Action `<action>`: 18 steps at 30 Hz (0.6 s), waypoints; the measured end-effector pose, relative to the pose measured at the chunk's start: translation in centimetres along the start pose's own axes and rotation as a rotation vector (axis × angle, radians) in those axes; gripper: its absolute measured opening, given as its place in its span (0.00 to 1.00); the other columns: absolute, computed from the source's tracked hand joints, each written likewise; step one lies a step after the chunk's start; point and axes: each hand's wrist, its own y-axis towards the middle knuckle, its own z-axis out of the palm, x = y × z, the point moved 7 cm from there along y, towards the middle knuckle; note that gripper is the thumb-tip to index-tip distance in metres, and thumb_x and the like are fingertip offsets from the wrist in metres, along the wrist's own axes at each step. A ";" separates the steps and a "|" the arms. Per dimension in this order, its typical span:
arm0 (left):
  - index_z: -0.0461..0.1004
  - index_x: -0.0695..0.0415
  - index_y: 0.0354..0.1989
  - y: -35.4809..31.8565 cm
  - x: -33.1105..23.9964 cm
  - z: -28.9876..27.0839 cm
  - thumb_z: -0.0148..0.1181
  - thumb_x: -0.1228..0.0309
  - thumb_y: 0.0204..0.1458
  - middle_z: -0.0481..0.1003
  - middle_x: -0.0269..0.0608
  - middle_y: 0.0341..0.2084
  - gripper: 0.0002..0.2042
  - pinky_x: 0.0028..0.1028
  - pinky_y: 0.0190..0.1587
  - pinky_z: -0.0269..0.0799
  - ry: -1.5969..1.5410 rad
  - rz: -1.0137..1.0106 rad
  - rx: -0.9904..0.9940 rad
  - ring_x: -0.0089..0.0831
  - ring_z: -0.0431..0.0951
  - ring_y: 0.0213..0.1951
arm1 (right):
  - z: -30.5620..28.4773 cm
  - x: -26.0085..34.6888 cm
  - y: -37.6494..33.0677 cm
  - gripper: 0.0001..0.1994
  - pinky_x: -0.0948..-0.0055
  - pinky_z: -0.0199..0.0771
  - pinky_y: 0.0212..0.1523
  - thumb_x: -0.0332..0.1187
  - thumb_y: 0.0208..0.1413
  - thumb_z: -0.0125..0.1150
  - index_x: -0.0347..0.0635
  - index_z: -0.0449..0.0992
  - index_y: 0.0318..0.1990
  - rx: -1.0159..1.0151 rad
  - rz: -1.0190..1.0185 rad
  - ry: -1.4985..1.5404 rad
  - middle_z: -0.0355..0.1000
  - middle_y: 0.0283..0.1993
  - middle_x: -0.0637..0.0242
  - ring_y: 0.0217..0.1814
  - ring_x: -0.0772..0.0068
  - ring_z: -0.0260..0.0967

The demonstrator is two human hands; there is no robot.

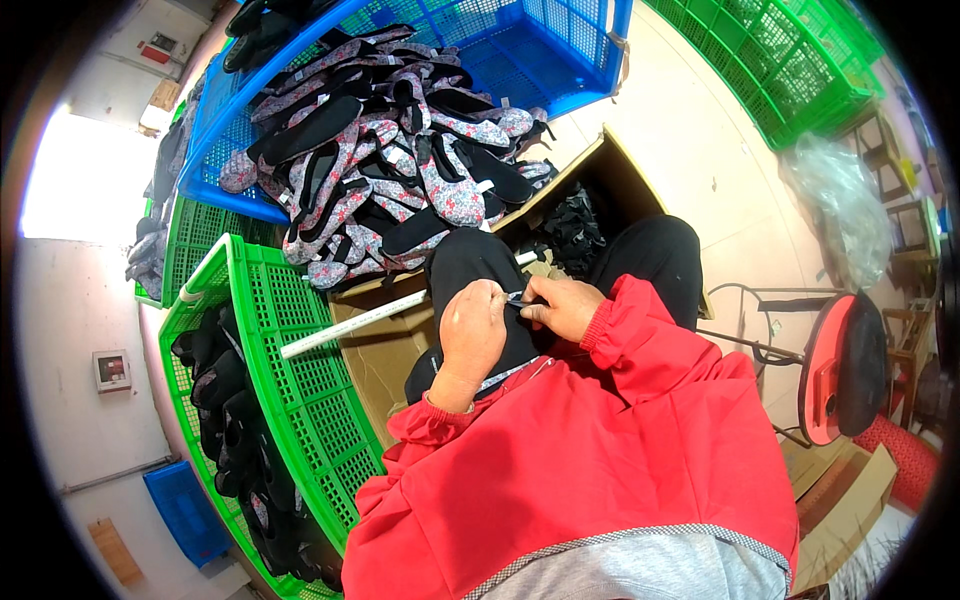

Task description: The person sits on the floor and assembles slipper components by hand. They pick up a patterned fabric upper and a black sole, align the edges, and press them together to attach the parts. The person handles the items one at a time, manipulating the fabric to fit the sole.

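Observation:
My left hand (473, 325) is closed above my lap, with its fingertips pressed together. Close by on its right, my right hand (565, 308) pinches a small dark piece (517, 301) that bridges the gap between both hands. A pale glint shows on it, but its kind is too small to make out. Beneath the hands a white tube (352, 325) runs across the cardboard box and passes behind my leg. Flower-patterned slippers with black soles (452, 190) lie heaped just beyond my knees, some spilling from a blue crate (590, 60).
On the left, a green crate (290, 340) holds dark footwear (235, 420). A cardboard box (620, 165) with black scraps (572, 230) stands between my knees. Green crates (760, 70) are at the far right. A red-and-black round stool (835, 370) and a clear plastic bag (840, 205) stand right.

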 end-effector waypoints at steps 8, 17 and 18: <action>0.72 0.61 0.31 0.0 0.0 0.0 0.58 0.73 0.54 0.74 0.51 0.27 0.05 0.42 0.37 0.69 -0.010 0.005 -0.005 0.52 0.75 0.34 | 0.0 0.0 0.0 0.06 0.64 0.72 0.37 0.35 0.61 0.59 0.44 0.73 0.39 -0.004 -0.001 0.031 0.79 0.31 0.65 0.36 0.61 0.77; 0.72 0.61 0.30 0.1 -0.1 0.0 0.57 0.74 0.54 0.74 0.50 0.28 0.04 0.42 0.37 0.70 -0.006 0.006 0.003 0.51 0.76 0.34 | 0.1 -0.3 0.0 0.06 0.64 0.72 0.37 0.35 0.61 0.60 0.44 0.73 0.39 -0.003 0.009 0.056 0.79 0.31 0.65 0.36 0.62 0.77; 0.72 0.61 0.30 0.0 0.0 0.0 0.58 0.74 0.54 0.74 0.50 0.28 0.04 0.42 0.37 0.70 -0.009 0.006 0.003 0.51 0.76 0.34 | 0.1 -0.3 0.0 0.06 0.65 0.72 0.38 0.35 0.60 0.60 0.44 0.73 0.38 -0.002 0.011 0.062 0.79 0.31 0.65 0.36 0.62 0.77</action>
